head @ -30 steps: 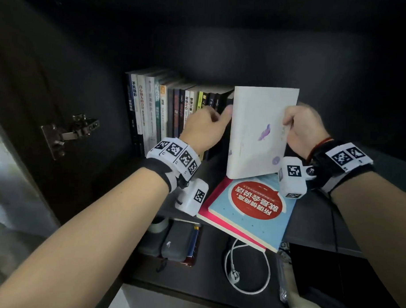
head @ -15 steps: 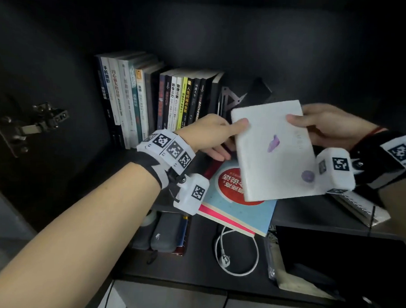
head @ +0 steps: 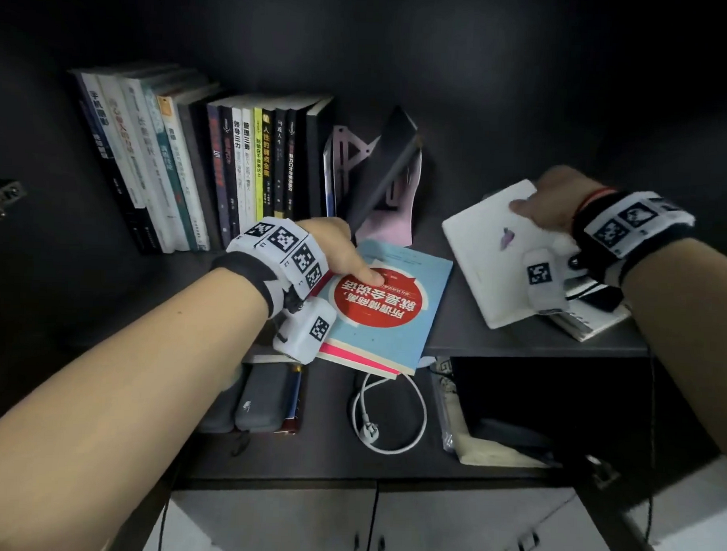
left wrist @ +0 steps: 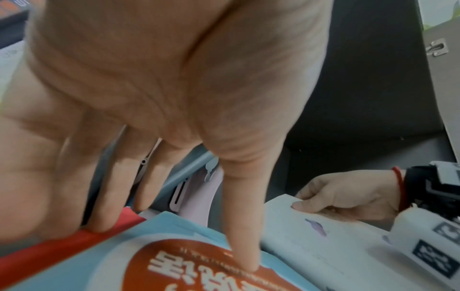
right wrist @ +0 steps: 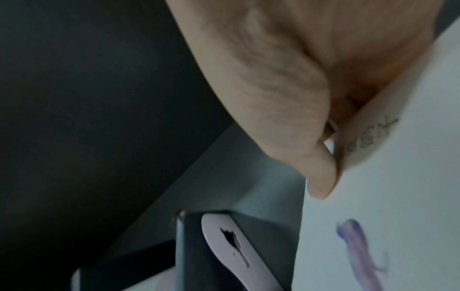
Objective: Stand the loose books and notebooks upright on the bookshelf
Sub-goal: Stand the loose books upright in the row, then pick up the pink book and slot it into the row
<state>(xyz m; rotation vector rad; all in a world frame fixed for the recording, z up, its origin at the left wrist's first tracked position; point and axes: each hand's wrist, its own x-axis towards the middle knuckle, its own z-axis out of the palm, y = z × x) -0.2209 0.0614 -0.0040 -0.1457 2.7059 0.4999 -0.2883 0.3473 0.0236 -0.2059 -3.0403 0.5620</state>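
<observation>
white book (head: 487, 271) lowered, right hand (head: 558, 203) pinching; left hand (head: 334, 245), fingers (left wrist: 112, 187) straight, touches blue book (head: 409, 334).

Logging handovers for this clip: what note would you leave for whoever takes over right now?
Left hand: thumb rests on the blue book, fingers straight at its far edge.
Right hand: grips the white notebook, tilted, above a flat book at the right.
Done: a row of books stands upright at the left.
Left to do: stand the blue book, the pink book under it, the white notebook and the flat book.
</observation>
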